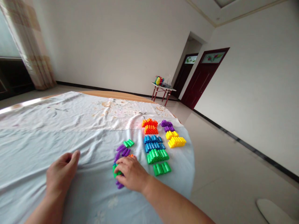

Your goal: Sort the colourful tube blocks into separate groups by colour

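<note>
My right hand point(131, 172) lies on a small loose pile of plastic tube pieces point(121, 151) on the pale cloth. Its fingers curl around a green piece point(116, 172), and purple ones stick out beneath and above it. My left hand point(61, 172) rests on the cloth to the left, fingers curled loosely with nothing in them. To the right lie sorted groups: orange point(149, 126), blue point(153, 143), green point(158, 156), another green group point(161, 168), purple point(167, 125) and yellow point(175, 140).
The cloth point(58, 133) covers a round wooden table point(112, 94) whose edge drops off at the right. A small red-legged side table point(163, 89) with colourful items stands by the far wall near dark red doors point(202, 77). A curtain point(30, 46) hangs at the left.
</note>
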